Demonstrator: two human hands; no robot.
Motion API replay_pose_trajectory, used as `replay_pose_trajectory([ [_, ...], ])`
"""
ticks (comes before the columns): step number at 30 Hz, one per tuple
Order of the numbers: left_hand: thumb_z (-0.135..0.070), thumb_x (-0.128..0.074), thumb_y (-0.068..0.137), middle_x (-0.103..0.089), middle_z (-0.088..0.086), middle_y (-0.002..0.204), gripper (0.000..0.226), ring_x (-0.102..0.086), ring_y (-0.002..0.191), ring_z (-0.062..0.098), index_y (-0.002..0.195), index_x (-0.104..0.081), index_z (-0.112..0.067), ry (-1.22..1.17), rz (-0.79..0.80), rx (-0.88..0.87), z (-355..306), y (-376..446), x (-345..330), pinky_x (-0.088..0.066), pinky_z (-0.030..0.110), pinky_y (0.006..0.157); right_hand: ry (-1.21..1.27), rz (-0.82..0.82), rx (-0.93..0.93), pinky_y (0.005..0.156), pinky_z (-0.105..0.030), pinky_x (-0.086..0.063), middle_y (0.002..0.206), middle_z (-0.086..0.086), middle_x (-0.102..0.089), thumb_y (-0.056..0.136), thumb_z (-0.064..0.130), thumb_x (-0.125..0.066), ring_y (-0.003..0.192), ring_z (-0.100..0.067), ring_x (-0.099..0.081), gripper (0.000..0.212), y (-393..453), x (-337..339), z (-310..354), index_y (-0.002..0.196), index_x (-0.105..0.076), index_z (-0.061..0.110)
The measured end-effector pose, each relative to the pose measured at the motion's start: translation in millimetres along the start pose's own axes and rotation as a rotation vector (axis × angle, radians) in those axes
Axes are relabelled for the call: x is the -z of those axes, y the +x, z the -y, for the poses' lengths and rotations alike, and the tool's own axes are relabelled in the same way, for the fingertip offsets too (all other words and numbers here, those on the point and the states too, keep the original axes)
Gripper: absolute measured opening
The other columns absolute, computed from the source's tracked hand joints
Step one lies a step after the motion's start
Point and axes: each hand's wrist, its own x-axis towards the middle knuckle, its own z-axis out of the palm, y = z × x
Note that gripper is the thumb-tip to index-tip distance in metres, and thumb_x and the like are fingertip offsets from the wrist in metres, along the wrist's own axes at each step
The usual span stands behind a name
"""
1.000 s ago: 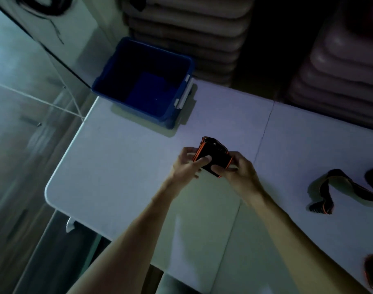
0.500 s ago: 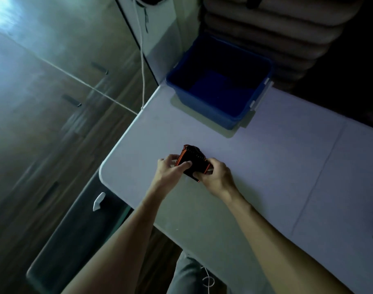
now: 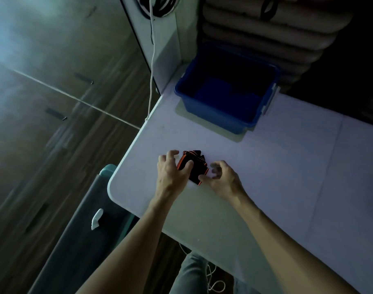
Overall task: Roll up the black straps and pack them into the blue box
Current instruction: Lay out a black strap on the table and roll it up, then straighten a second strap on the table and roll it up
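A rolled black strap with orange edges (image 3: 195, 165) is just above the white table (image 3: 276, 166), near its left end. My left hand (image 3: 172, 170) grips the roll from the left, thumb across its top. My right hand (image 3: 220, 178) has its fingers spread and curled; only the thumb touches the roll's lower right edge. The blue box (image 3: 211, 112) stands beyond the hands at the table's far left corner, open-topped, with only a dark inside showing.
The table's rounded left edge is close to my left hand, with a dark bench (image 3: 75, 240) below it. A white cord (image 3: 152, 60) hangs by the wall. Stacked padded cushions (image 3: 266, 28) rise behind the box.
The view has swung left, so the loose straps at the right are out of frame. My right hand has let go of the roll and spread its fingers; the left still holds it.
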Motion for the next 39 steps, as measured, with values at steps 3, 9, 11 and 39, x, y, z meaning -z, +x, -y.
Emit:
replay_pose_trajectory([
  [3,-0.037,-0.062,0.089,-0.047,0.003,0.123,0.047,-0.044,0.119,0.019,0.131,-0.050,-0.020,0.075,-0.077,-0.114,-15,-6,2,-0.038,0.029,0.083,0.028,-0.031,0.008,0.075,-0.021,-0.043,0.124,-0.003,-0.060,0.080,0.040,-0.075,0.101,-0.015,-0.060,0.059,-6,7,0,0.129,-0.054,0.014],
  [9,-0.031,-0.059,0.092,-0.056,0.001,0.116,0.029,-0.045,0.115,0.016,0.118,-0.057,-0.020,0.124,-0.036,-0.327,-59,-19,-6,-0.039,0.027,0.078,0.126,-0.146,0.028,0.081,-0.033,-0.054,0.120,0.000,-0.061,0.089,0.035,-0.063,0.098,-0.016,-0.065,0.032,-30,46,1,0.116,-0.060,0.019],
  [11,-0.033,-0.059,0.093,-0.059,-0.003,0.109,0.024,-0.047,0.111,0.013,0.114,-0.060,-0.021,0.142,0.000,-0.394,-75,-25,-16,-0.041,0.028,0.078,0.166,-0.200,0.031,0.088,-0.043,-0.056,0.115,-0.002,-0.066,0.089,0.036,-0.063,0.096,-0.019,-0.069,0.024,-45,66,-3,0.107,-0.063,0.020],
  [39,-0.062,-0.057,0.077,-0.061,0.009,0.114,0.066,-0.062,0.107,0.033,0.120,-0.054,-0.013,0.543,0.591,-0.232,-278,-196,-385,-0.053,0.042,0.086,-0.667,-0.698,-0.038,0.090,-0.042,-0.048,0.135,-0.007,-0.043,0.080,0.009,-0.065,0.126,-0.029,-0.037,0.052,-165,407,-278,0.130,-0.050,0.013],
])
